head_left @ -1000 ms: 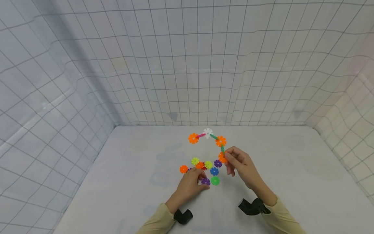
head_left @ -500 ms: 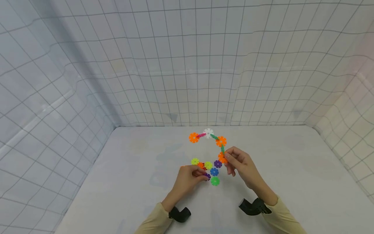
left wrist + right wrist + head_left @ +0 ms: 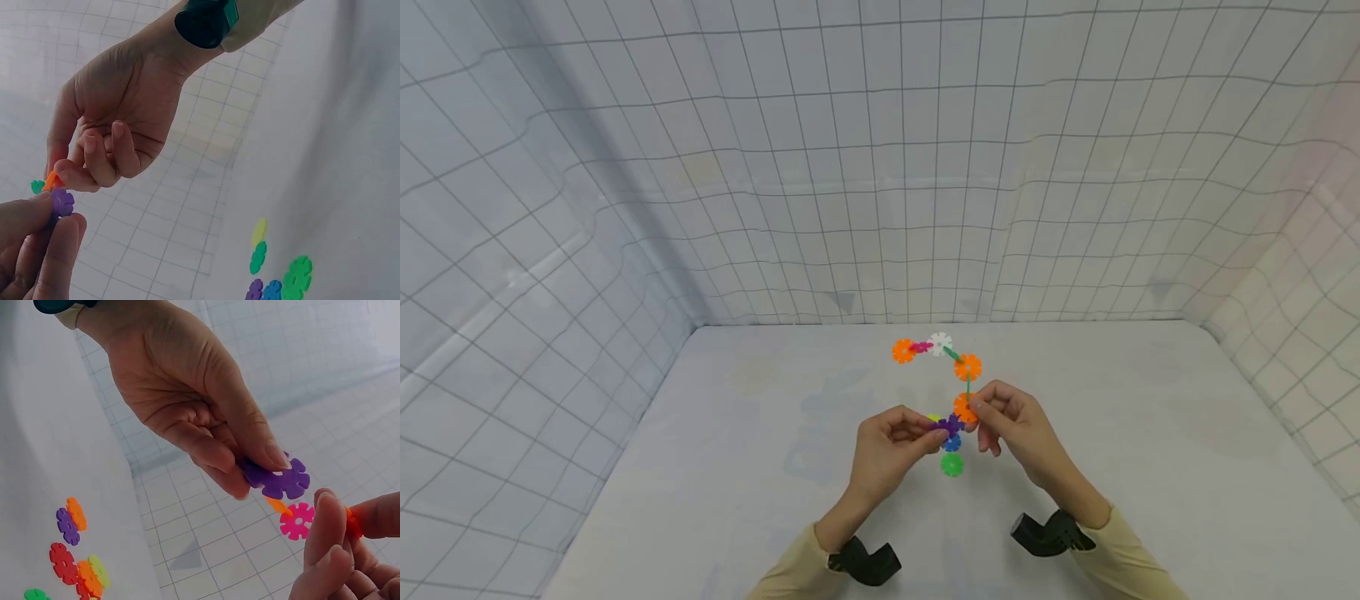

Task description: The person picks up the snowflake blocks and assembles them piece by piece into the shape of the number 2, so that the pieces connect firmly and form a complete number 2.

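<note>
In the head view my left hand (image 3: 887, 446) pinches a purple notched snowflake disc (image 3: 284, 485) between thumb and fingers. My right hand (image 3: 1021, 431) pinches the lowest orange disc (image 3: 964, 407) of a curved chain. Above it the chain runs through thin green discs, another orange disc (image 3: 967, 367), a white disc (image 3: 940, 343) and a pink disc (image 3: 297, 521), ending in an orange disc (image 3: 904, 351). Both hands are raised, fingertips close together; the purple disc is right beside the held orange one. In the left wrist view the right fingers partly hide that orange disc.
Loose discs lie on the white table (image 3: 760, 483): a blue one (image 3: 952, 443) and a green one (image 3: 952, 464) below the hands. More appear in the right wrist view, among them a red disc (image 3: 63, 562) and a purple disc (image 3: 67, 526). Gridded white walls (image 3: 880, 192) surround the table.
My left hand has picked up the purple disc from the table and carried it up and right to the right hand. The chain has turned slightly, its far end shifting right.
</note>
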Action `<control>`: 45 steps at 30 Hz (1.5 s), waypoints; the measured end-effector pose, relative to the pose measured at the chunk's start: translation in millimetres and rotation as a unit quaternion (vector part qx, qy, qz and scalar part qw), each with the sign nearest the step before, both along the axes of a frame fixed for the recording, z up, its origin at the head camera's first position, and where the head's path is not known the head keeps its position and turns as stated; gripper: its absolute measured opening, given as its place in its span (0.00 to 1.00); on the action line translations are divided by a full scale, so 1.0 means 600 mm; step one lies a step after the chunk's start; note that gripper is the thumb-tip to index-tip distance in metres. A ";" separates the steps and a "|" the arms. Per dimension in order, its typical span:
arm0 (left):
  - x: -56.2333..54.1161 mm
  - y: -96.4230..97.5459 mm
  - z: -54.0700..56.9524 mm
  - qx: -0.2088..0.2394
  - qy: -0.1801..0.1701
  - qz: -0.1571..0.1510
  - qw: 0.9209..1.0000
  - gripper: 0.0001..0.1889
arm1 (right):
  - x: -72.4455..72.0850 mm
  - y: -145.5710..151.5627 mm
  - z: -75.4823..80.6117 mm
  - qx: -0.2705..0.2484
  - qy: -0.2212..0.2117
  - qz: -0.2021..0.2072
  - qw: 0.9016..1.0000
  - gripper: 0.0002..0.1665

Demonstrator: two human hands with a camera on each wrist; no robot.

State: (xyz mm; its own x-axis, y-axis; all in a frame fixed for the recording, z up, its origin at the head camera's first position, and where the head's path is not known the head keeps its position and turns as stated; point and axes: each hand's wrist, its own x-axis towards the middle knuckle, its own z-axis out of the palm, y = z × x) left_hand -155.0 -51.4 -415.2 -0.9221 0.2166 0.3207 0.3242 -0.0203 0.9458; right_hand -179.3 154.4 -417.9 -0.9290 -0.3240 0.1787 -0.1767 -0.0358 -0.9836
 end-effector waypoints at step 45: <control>0.000 0.010 -0.043 -0.102 0.381 0.136 0.909 0.05 | 0.052 -0.048 0.035 0.115 0.226 -0.048 0.966 0.14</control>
